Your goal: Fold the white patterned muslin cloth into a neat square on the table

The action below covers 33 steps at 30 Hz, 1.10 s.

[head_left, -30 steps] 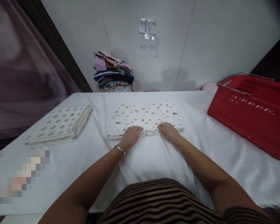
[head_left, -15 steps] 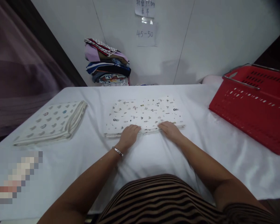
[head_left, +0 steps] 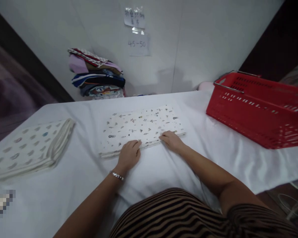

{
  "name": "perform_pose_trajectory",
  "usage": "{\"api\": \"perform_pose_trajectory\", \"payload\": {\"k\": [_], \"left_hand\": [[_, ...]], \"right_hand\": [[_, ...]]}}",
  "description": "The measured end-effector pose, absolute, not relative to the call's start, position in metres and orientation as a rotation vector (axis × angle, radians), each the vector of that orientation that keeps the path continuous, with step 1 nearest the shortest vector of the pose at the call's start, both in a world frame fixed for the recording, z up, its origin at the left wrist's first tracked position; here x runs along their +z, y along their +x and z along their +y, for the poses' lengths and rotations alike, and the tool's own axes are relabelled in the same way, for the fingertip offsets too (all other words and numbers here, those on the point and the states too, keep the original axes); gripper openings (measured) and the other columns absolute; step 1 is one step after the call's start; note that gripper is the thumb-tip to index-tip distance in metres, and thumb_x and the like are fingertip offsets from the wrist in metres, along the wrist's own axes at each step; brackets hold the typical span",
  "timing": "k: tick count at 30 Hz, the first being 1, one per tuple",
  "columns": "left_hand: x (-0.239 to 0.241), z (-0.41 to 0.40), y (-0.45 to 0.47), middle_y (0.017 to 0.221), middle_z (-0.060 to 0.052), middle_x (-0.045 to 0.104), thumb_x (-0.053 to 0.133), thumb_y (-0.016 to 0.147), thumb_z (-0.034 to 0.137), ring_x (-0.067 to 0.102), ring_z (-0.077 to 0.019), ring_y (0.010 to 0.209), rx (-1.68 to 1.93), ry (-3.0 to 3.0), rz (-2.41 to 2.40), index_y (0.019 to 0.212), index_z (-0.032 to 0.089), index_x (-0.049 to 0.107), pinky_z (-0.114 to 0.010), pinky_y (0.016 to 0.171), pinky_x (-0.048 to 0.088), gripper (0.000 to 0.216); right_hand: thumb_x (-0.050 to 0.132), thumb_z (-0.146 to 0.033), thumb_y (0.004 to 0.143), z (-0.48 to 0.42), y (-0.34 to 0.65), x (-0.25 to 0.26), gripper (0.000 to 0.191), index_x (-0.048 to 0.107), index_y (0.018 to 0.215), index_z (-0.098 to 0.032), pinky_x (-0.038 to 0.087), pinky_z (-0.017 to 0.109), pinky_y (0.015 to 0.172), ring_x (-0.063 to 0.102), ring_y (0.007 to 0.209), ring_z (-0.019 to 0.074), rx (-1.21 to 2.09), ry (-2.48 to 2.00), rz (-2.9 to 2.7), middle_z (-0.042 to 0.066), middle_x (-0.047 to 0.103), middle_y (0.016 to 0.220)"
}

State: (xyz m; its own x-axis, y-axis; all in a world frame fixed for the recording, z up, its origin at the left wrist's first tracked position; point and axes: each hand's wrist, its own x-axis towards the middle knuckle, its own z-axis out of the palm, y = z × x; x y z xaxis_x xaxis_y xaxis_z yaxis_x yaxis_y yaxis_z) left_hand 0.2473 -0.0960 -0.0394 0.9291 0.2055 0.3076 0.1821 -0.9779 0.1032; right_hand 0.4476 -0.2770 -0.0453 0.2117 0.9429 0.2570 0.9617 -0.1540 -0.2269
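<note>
In front of me on the table lies a folded white cloth (head_left: 141, 127) printed with small plant-like motifs. Its layered near edge faces my body. My left hand (head_left: 129, 154), with a bracelet at the wrist, grips that edge left of its middle, fingers on top. Farther right along the same edge, my right hand (head_left: 172, 141) has its fingers closed over the cloth too. Both thumbs are mostly hidden. A second folded cloth (head_left: 31, 142), cream with grey heart-like shapes, lies apart on the left.
A white sheet covers the table (head_left: 81, 185). On the right stands a red plastic basket (head_left: 250, 122) with metal handles. Behind the table's far edge rises a stack of folded fabrics (head_left: 99, 77) against the wall. Paper signs (head_left: 139, 43) hang there. A pixelated patch sits lower left.
The view has turned to the right, so everything sits farther left and looks slightly tilted. Both hands stay at the near edge of the folded cloth, with little visible change in their hold.
</note>
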Motion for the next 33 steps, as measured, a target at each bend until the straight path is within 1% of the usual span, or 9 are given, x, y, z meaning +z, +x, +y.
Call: {"api": "perform_pose_trajectory", "payload": {"k": [6,10,12,14,17,19,26,29,33], "left_hand": [[-0.041,-0.091,0.247,0.108,-0.010,0.060,0.044,0.082,0.020,0.053,-0.0237,0.100,0.512,3.039,0.245,0.110,0.018,0.058,-0.038,0.086,0.043,0.031],[-0.044,-0.087,0.247,0.108,-0.010,0.061,0.043,0.083,0.021,0.054,-0.0239,0.100,0.550,3.040,0.204,0.110,0.018,0.058,-0.038,0.086,0.044,0.031],[-0.046,-0.086,0.247,0.107,-0.010,0.061,0.043,0.083,0.021,0.054,-0.0239,0.100,0.580,3.042,0.199,0.110,0.017,0.058,-0.038,0.086,0.044,0.031],[-0.048,-0.086,0.248,0.106,-0.010,0.061,0.043,0.083,0.020,0.054,-0.0238,0.099,0.605,3.044,0.202,0.109,0.017,0.058,-0.038,0.085,0.044,0.030],[-0.049,-0.087,0.248,0.105,-0.010,0.061,0.042,0.083,0.019,0.054,-0.0238,0.098,0.618,3.048,0.209,0.109,0.016,0.058,-0.038,0.085,0.044,0.030],[-0.048,-0.088,0.247,0.104,-0.010,0.061,0.042,0.083,0.019,0.054,-0.0238,0.097,0.614,3.043,0.206,0.109,0.017,0.058,-0.038,0.084,0.044,0.030],[-0.046,-0.090,0.246,0.104,-0.009,0.061,0.042,0.082,0.020,0.054,-0.0243,0.098,0.633,2.974,0.228,0.107,0.018,0.059,-0.039,0.084,0.044,0.030],[-0.046,-0.090,0.245,0.104,-0.010,0.061,0.042,0.083,0.019,0.053,-0.0242,0.098,0.635,2.971,0.223,0.107,0.017,0.058,-0.039,0.085,0.044,0.030],[-0.047,-0.090,0.244,0.104,-0.010,0.060,0.042,0.083,0.017,0.053,-0.0238,0.098,0.627,2.974,0.217,0.109,0.015,0.058,-0.039,0.086,0.044,0.030]], "right_hand": [[0.046,-0.008,0.082,-0.302,0.460,-0.039,0.036,0.058,0.114,-0.019,0.035,0.036,0.093,0.050,0.106,0.0195,-0.115,-2.066,-1.739,0.009,0.060,0.114],[0.048,-0.010,0.080,-0.336,0.487,-0.036,0.030,0.062,0.106,-0.019,0.037,0.036,0.095,0.051,0.109,0.0199,-0.189,-2.130,-1.347,0.009,0.060,0.114],[0.050,-0.014,0.081,-0.348,0.500,-0.035,0.024,0.063,0.101,-0.018,0.043,0.033,0.088,0.056,0.099,0.0189,-0.084,-2.177,-0.913,0.008,0.063,0.107],[0.051,-0.018,0.082,-0.353,0.510,-0.034,0.019,0.062,0.097,-0.015,0.049,0.027,0.073,0.061,0.080,0.0155,0.186,-2.141,-0.478,0.007,0.067,0.094],[0.054,-0.021,0.083,-0.350,0.518,-0.030,0.012,0.061,0.086,-0.013,0.045,0.018,0.050,0.058,0.057,0.0099,0.524,-2.037,-0.207,0.005,0.067,0.075],[0.057,-0.023,0.082,-0.346,0.520,-0.026,0.013,0.059,0.075,-0.012,0.042,0.017,0.043,0.056,0.048,0.0086,0.613,-2.031,-0.198,0.004,0.065,0.066],[0.066,-0.036,0.077,-0.334,0.529,-0.011,0.030,0.056,0.061,-0.013,0.040,0.018,0.038,0.052,0.039,0.0099,0.906,-2.057,-0.131,0.001,0.056,0.044],[0.070,-0.037,0.074,-0.329,0.530,-0.005,0.029,0.058,0.062,-0.014,0.039,0.018,0.038,0.051,0.039,0.0093,0.930,-2.074,-0.111,-0.001,0.053,0.042],[0.070,-0.028,0.075,-0.325,0.527,0.005,0.022,0.058,0.065,-0.013,0.041,0.019,0.040,0.052,0.040,0.0098,0.916,-2.072,-0.121,0.000,0.056,0.045]]}}
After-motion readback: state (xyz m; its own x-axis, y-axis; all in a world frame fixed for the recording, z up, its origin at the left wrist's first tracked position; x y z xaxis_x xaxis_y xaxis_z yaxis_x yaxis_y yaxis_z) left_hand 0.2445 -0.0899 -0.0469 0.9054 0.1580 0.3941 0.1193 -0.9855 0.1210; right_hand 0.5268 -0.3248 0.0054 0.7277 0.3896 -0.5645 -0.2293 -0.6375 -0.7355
